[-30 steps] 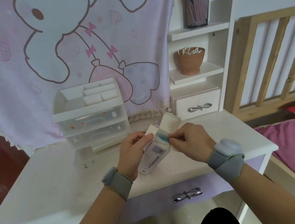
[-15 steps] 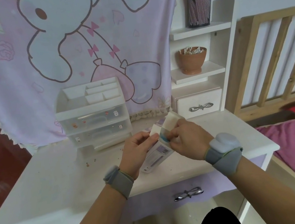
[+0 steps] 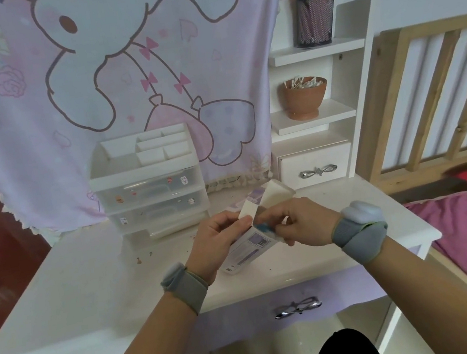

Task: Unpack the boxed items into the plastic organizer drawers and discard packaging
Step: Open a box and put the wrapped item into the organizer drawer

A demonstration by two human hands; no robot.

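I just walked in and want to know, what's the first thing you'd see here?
Probably the big pink bunny curtain hanging behind the white desk. Next, mid-desk, the left hand and right hand hold a small box with its top flaps open. Behind them to the left stands the clear organizer, and a brown bowl sits on a shelf to the right.
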